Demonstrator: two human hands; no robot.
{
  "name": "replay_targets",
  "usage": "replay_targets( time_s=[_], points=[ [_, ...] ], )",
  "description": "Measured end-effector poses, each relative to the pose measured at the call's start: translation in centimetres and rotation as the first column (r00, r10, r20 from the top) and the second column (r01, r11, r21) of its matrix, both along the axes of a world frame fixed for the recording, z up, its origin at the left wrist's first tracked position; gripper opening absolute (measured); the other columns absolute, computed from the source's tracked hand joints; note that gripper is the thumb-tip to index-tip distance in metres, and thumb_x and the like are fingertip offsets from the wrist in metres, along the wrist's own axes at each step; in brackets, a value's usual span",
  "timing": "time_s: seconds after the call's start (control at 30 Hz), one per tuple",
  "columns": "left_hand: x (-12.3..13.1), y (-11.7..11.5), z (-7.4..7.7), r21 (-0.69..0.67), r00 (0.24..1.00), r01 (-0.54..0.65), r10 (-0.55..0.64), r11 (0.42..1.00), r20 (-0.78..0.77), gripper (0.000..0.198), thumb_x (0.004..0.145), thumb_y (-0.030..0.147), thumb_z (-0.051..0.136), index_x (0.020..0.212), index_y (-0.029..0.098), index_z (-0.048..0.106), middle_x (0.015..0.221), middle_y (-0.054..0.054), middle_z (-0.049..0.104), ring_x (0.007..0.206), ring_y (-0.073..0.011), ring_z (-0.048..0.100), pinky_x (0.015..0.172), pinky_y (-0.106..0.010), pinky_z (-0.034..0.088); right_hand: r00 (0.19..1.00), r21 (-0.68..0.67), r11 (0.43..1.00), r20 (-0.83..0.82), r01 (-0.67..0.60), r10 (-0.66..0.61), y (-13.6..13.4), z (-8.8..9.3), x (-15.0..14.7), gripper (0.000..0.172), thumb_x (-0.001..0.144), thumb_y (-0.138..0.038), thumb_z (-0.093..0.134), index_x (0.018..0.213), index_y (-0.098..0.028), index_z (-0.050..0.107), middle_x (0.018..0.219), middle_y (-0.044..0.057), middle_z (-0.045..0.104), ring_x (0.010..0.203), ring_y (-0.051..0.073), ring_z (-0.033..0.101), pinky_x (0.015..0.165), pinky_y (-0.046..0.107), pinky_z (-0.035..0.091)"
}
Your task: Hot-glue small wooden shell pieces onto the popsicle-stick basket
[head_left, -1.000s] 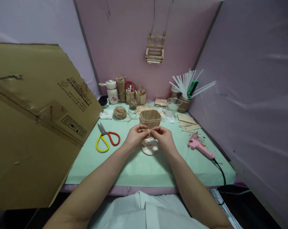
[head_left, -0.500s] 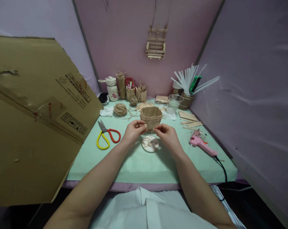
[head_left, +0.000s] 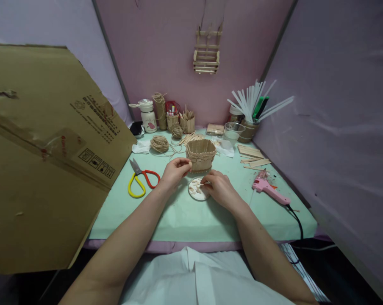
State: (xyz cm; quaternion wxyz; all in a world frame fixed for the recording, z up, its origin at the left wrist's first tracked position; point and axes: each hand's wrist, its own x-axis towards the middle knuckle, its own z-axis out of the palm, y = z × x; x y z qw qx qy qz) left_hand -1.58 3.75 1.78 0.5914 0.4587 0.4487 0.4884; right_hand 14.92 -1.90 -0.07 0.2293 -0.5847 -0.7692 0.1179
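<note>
My left hand (head_left: 178, 169) pinches a small pale wooden piece (head_left: 190, 164) between thumb and fingertips, just left of the basket. A small brown basket (head_left: 201, 157) with a braided rim stands upright in front of both hands. Closer to me lies a round white dish (head_left: 191, 196) with several small pale wooden pieces (head_left: 196, 185) in it. My right hand (head_left: 220, 186) is over the dish's right side, its fingers closed together and pointing down at the pieces. What its fingertips hold, if anything, is hidden.
Left of the hands lie scissors (head_left: 140, 178) with yellow and red handles. A pink glue gun (head_left: 270, 191) rests at right, its cord over the edge. Behind are twine (head_left: 159, 144), wooden sticks (head_left: 250, 152), a bottle (head_left: 148, 116) and a plastic cup (head_left: 232, 132). A large cardboard sheet (head_left: 45, 169) leans at left.
My right hand has moved down from beside the basket to the dish. My left hand has shifted slightly left, still pinching its small piece. The view has tilted a little.
</note>
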Motion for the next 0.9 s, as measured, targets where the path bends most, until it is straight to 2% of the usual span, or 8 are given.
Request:
replay_targets(
  time_s=[0.13, 0.23, 0.4, 0.63, 0.77, 0.9],
  points=[
    [0.0, 0.1, -0.2, 0.014, 1.000, 0.010, -0.010, 1.000, 0.001, 0.026, 0.057, 0.026, 0.075, 0.076, 0.015, 0.061, 0.061, 0.001, 0.058, 0.057, -0.0090, 0.052, 0.052, -0.020, 0.034, 0.995, -0.061, 0.993, -0.010, -0.103, 0.103, -0.2, -0.2, -0.4, 0.017, 0.079, -0.012, 0.059, 0.082, -0.023, 0.071, 0.090, 0.004, 0.063, 0.089, 0.018, 0.055, 0.077, 0.030, 0.030],
    [-0.1, 0.1, -0.2, 0.024, 1.000, 0.015, -0.015, 1.000, -0.005, 0.026, 0.058, 0.027, 0.075, 0.076, 0.015, 0.062, 0.061, 0.001, 0.058, 0.057, -0.0090, 0.051, 0.052, -0.020, 0.034, 0.991, -0.052, 0.990, -0.026, -0.131, 0.129, -0.2, -0.3, -0.6, 0.018, 0.078, -0.009, 0.056, 0.077, -0.022, 0.069, 0.083, 0.002, 0.065, 0.086, 0.017, 0.056, 0.077, 0.029, 0.029],
    [0.0, -0.1, 0.0, 0.016, 1.000, 0.010, -0.010, 1.000, 0.000, 0.025, 0.057, 0.026, 0.075, 0.075, 0.015, 0.062, 0.062, 0.001, 0.059, 0.059, -0.0096, 0.052, 0.054, -0.021, 0.035, 0.991, -0.004, 0.998, -0.117, -0.070, 0.069, 0.1, -0.3, -0.1, 0.018, 0.079, -0.010, 0.051, 0.080, -0.021, 0.066, 0.083, 0.001, 0.069, 0.076, 0.015, 0.057, 0.071, 0.026, 0.032],
    [-0.1, 0.0, -0.2, 0.026, 1.000, 0.021, -0.021, 0.999, -0.008, 0.025, 0.057, 0.027, 0.075, 0.076, 0.016, 0.062, 0.065, 0.001, 0.060, 0.061, -0.0099, 0.053, 0.054, -0.021, 0.036, 0.987, 0.004, 1.000, -0.161, 0.002, -0.002, 0.0, -0.4, 1.0, 0.017, 0.081, -0.015, 0.050, 0.085, -0.021, 0.066, 0.086, 0.003, 0.070, 0.077, 0.016, 0.059, 0.073, 0.027, 0.036],
    [-0.3, 0.1, -0.3, 0.036, 1.000, 0.011, -0.011, 0.999, -0.002, 0.026, 0.057, 0.027, 0.075, 0.077, 0.015, 0.063, 0.065, 0.000, 0.060, 0.061, -0.0100, 0.054, 0.054, -0.021, 0.035, 0.990, -0.012, 1.000, -0.139, -0.019, 0.018, -0.4, -0.5, 1.1, 0.018, 0.081, -0.013, 0.050, 0.083, -0.021, 0.066, 0.088, 0.002, 0.071, 0.080, 0.016, 0.060, 0.075, 0.028, 0.035],
    [-0.3, 0.3, -0.4, 0.050, 1.000, 0.016, -0.016, 0.999, 0.010, 0.027, 0.057, 0.027, 0.075, 0.078, 0.015, 0.063, 0.066, 0.000, 0.060, 0.061, -0.0098, 0.053, 0.053, -0.021, 0.035, 0.985, -0.054, 0.992, -0.138, -0.115, 0.107, -0.6, -0.5, 1.3, 0.020, 0.081, -0.012, 0.051, 0.085, -0.022, 0.068, 0.089, 0.003, 0.069, 0.085, 0.017, 0.059, 0.076, 0.028, 0.035]
  ],
)
